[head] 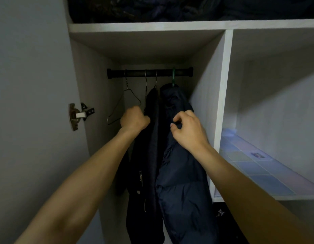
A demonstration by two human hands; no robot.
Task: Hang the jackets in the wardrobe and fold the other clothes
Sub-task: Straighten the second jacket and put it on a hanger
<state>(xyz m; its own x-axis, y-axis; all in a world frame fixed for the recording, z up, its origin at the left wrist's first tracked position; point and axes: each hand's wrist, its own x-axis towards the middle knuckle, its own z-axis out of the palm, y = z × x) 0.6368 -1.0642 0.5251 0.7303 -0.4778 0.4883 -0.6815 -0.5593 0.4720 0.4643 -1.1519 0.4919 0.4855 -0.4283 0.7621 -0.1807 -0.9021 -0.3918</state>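
Two dark jackets hang from a black rail (135, 73) inside a white wardrobe. The black jacket (149, 155), with a zip and a metal snap, hangs on a wire hanger. Right of it a navy puffer jacket (180, 191) hangs from a green hanger (173, 77). My left hand (134, 118) is closed on the black jacket's left shoulder. My right hand (187, 129) pinches the puffer's fabric near its shoulder, between thumb and fingers. An empty wire hanger (125, 101) hangs at the rail's left end, just behind my left hand.
The wardrobe door (29, 103) stands open at left, with a metal hinge (78, 115). A top shelf (187, 26) carries dark bundled clothes. A white divider (223, 103) separates a right compartment whose shelf (258, 169) has a pastel tiled liner. Dark cloth (221, 213) lies below it.
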